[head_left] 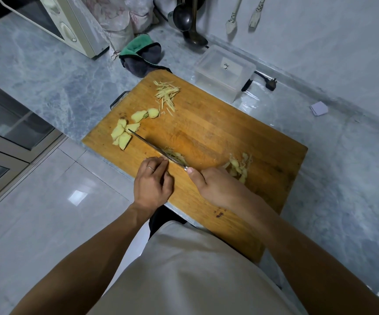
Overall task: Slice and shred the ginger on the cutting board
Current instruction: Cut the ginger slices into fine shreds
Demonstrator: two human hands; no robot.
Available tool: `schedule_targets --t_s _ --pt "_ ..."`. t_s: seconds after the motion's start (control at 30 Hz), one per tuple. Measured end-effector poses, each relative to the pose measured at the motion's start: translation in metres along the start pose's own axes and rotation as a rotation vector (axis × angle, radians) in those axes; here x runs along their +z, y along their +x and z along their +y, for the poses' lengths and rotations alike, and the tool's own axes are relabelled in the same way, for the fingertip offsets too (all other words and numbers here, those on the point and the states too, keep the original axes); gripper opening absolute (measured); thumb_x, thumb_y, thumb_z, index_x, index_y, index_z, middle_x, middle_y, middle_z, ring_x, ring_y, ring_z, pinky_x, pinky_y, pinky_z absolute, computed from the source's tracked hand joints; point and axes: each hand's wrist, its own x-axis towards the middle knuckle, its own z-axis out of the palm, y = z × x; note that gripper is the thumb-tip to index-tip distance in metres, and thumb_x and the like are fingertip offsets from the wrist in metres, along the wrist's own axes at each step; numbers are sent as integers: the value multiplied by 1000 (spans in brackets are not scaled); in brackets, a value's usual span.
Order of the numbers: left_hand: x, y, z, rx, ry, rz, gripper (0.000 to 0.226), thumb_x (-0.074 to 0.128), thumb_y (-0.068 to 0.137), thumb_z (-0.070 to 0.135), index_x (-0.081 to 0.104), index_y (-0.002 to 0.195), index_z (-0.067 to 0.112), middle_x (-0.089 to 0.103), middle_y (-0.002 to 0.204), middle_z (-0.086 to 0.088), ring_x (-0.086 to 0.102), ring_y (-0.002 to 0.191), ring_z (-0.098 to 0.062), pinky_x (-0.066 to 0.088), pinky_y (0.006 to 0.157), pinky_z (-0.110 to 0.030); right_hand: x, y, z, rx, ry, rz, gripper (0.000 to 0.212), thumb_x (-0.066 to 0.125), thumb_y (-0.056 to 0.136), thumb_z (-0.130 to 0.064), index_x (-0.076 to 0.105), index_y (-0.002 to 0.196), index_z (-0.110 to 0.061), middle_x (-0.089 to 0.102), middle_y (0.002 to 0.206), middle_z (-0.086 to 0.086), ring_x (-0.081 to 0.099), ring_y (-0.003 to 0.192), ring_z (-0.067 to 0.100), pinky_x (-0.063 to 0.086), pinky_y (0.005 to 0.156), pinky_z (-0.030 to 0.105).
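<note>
Right hand (215, 185) grips the handle of a thin steel-bladed knife (156, 148), thumb laid along the top near the blade's base; the handle itself is hidden inside the fist. Its blade runs across the near-left part of the rectangular wooden cutting board (218, 133), edge down on a small stack of pale yellow ginger being cut (177, 156). Left hand (153, 180), a ring on one finger, has its fingertips curled down onto that ginger, right against the blade's flat side.

By the board's left edge lie several flat pale ginger slices (125, 130), the knife tip just beside them. Near the far-left corner sits a loose heap of fine ginger shreds (167, 94). Close to the near edge, partly behind the right hand, lies a pile of ginger peelings (239, 165).

On the grey marble worktop (47, 71), a clear plastic lidded box (225, 72) stands beside the board's far edge, and a green and grey cloth (140, 55) touches its far-left corner.
</note>
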Motion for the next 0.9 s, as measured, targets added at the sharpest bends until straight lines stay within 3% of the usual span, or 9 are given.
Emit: schedule_targets --t_s 0.17,0.37,0.57,0.9 --pt "1 -1 0 -7 -3 -12 37 48 87 18 70 108 -3 64 105 -16 57 105 -32 49 83 -36 10 2 -4 35 -11 11 64 26 105 -58 45 59 -17 53 70 10 58 78 32 45 68 37" --pt "-2 -2 -1 -15 -2 -66 42 46 89 19 68 117 -4 64 114 -17 56 110 -34 51 87 -40 6 3 2 1 32 0 68 26 105 -56 44 54 -15 48 55 4 50 56 24 42 61 39" --pt "0 -2 -5 2 6 -58 43 46 90 20 68 117 -4 64 117 -17 57 110 -36 51 88 -43 2 -3 12 5 33 4 72 23 103 -60 57 62 -11 62 64 5 62 65 22 52 70 41" --pt "4 -3 -6 8 -12 -13 39 49 89 16 70 114 -5 65 114 -17 58 109 -35 50 89 -40 -1 -6 6 20 21 -28 66 26 106 -55 42 54 -17 45 55 0 44 51 14 27 52 30"
